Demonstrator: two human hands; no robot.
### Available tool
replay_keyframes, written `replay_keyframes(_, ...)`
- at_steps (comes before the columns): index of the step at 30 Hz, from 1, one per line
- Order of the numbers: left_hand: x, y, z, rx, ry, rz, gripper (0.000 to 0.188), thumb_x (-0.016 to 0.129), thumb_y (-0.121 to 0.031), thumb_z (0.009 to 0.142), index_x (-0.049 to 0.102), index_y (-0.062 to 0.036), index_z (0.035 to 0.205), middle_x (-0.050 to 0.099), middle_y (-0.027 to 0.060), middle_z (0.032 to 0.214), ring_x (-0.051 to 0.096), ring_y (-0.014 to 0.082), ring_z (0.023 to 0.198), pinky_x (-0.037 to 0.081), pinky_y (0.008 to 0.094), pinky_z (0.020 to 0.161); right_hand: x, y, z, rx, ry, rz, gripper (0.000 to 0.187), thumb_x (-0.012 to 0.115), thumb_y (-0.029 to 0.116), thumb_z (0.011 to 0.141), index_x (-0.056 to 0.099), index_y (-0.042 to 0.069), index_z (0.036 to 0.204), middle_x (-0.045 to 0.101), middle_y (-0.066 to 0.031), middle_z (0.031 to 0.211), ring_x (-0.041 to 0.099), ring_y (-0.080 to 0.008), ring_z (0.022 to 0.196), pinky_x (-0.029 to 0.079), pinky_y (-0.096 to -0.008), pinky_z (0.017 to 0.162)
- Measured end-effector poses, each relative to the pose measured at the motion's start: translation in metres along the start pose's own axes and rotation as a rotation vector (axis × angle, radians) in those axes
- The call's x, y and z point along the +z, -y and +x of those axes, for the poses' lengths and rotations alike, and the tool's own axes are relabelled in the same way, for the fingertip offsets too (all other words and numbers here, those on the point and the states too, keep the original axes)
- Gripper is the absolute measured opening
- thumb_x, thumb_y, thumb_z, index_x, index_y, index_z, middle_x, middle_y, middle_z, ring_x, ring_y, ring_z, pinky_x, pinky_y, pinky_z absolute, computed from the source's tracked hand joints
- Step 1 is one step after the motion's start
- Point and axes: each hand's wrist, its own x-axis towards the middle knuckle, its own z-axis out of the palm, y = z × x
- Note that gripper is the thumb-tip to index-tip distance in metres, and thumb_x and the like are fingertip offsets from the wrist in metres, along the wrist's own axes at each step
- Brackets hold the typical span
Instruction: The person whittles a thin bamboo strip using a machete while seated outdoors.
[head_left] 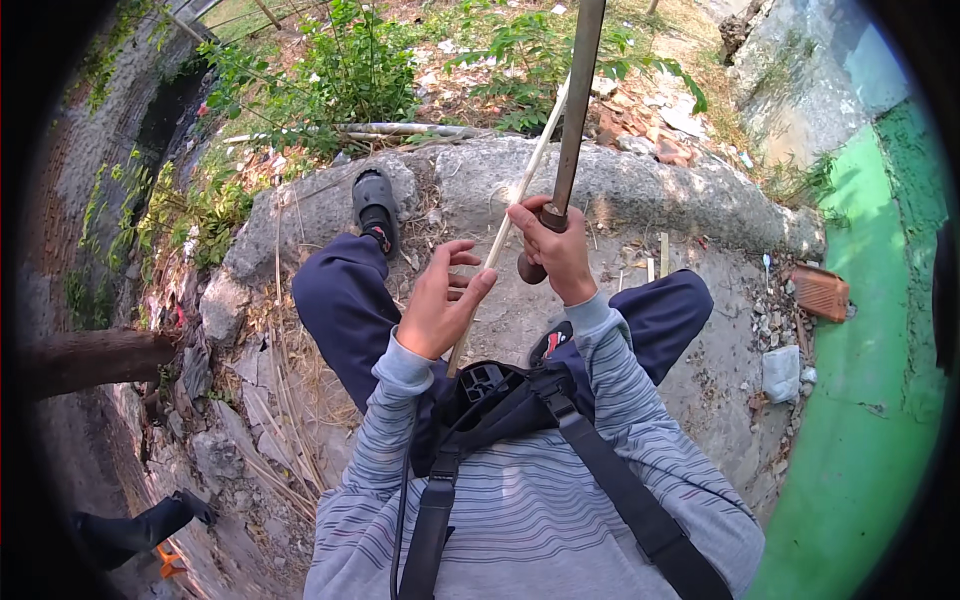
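Observation:
My right hand [565, 255] is closed round the brown wooden handle [531, 268] of a machete. Its long, dark metal blade [583, 90] points up and away from me. A thin pale strip of wood or bamboo [533, 165] slants beside the blade, running from past its side down toward my lap. The thumb side of my right hand touches or nearly touches this strip. My left hand [438, 305] is open, fingers apart, next to the strip's lower part. Whether the left thumb touches it I cannot tell.
A rough concrete ledge [680, 190] curves ahead of my shoed foot [376, 205], with leafy plants [370, 75] beyond. Long thin strips [285, 385] lie at my left. On the right are an orange-brown plastic basket [820, 292], a white packet [781, 374] and a green surface [850, 430].

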Motion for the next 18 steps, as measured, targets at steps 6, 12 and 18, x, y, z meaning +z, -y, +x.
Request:
replay_keyframes(6, 0.034, 0.002, 0.013, -0.23, 0.142, -0.561, 0.03, 0.041, -0.034, 0.114, 0.053, -0.0084, 0.106, 0.035, -0.0077, 0.068, 0.026, 0.0019, 0.046, 0.019, 0.0223, 0.04, -0.005, 0.003, 0.008, -0.095, -0.04, -0.176, 0.021, 0.077, 0.022, 0.094, 0.074, 0.003, 0.088, 0.058, 0.0057, 0.061, 0.048, -0.0025, 0.051, 0.033, -0.0245, 0.046)
replay_keyframes(12, 0.019, -0.008, 0.014, -0.383, 0.336, -0.91, 0.033, 0.043, -0.039, 0.112, 0.051, -0.0107, 0.099, 0.029, -0.0081, 0.065, 0.022, 0.0019, 0.044, 0.017, 0.0226, 0.038, -0.037, 0.002, -0.004, -0.365, -0.084, -0.766, 0.024, 0.076, 0.024, 0.091, 0.071, 0.002, 0.081, 0.054, -0.0045, 0.052, 0.048, -0.0104, 0.046, 0.038, -0.0297, 0.047)
replay_keyframes(18, 0.017, -0.012, 0.011, -0.423, 0.367, -0.623, 0.034, 0.045, -0.037, 0.111, 0.048, -0.0108, 0.09, 0.034, -0.0065, 0.062, 0.028, 0.0049, 0.045, 0.023, 0.0258, 0.041, -0.045, 0.003, -0.012, -0.483, 0.03, -1.098, 0.022, 0.079, 0.029, 0.076, 0.071, 0.015, 0.09, 0.065, -0.011, 0.066, 0.069, -0.0364, 0.067, 0.052, -0.0471, 0.059)
